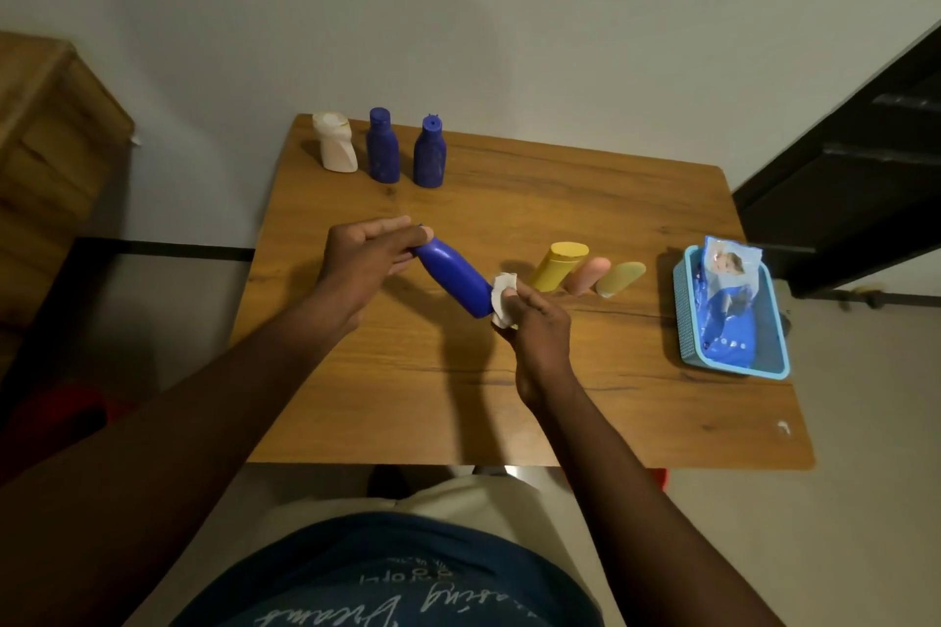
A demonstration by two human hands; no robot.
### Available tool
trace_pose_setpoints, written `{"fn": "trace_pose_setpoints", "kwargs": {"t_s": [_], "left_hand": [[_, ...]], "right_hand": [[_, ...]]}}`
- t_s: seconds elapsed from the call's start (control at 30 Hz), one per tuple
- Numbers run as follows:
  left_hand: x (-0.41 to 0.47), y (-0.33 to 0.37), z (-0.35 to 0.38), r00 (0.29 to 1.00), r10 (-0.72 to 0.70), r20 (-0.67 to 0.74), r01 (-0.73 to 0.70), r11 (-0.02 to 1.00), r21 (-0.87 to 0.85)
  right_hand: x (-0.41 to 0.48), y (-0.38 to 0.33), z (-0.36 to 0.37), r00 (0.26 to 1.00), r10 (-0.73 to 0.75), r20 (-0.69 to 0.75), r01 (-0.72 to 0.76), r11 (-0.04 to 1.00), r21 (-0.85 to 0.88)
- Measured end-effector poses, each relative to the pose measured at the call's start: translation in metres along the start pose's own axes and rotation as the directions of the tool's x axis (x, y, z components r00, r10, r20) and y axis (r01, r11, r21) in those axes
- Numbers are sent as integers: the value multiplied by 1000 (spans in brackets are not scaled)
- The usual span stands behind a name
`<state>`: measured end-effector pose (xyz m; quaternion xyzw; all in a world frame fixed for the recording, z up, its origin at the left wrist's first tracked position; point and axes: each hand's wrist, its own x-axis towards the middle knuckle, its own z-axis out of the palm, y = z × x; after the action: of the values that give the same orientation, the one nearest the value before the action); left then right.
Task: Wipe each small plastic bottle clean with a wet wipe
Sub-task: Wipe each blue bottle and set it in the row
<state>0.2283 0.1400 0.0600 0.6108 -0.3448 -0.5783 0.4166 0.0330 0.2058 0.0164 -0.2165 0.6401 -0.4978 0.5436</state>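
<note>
Midway through, the left hand (364,265) is gripping the cap end of a tilted blue plastic bottle (453,276) above the wooden table (636,402), while the right hand (534,326) is pinching a white wet wipe (503,298) against its base; next probably calls for rotating it.

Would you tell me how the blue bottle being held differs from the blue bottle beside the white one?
The held blue bottle is tilted, gripped at its cap end by the left hand; the back blue bottle stands upright, untouched. The right hand holds a wet wipe against the held one's base; the back one has none. Both are blue.
</note>
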Motion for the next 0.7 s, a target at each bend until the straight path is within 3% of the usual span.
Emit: {"fn": "trace_pose_setpoints", "kwargs": {"t_s": [0.13,0.37,0.43,0.6,0.7], "left_hand": [[-1,-4,4,997,15,-74,-15,1000,3],[-1,-5,5,991,65,-117,-59,997,53],[-2,-6,3,990,53,-129,-46,997,58],[-4,-4,9,989,25,-149,-22,999,26],[-1,0,12,986,48,-162,-42,998,40]], "right_hand": [[-7,4,18,982,172,-82,-151,965,216],[-13,11,30,954,292,-64,-271,936,225],[-12,10,26,969,237,-77,-222,962,161],[-4,14,19,980,-160,-119,147,984,-104],[0,19,18,978,-139,-156,131,990,-60]]}}
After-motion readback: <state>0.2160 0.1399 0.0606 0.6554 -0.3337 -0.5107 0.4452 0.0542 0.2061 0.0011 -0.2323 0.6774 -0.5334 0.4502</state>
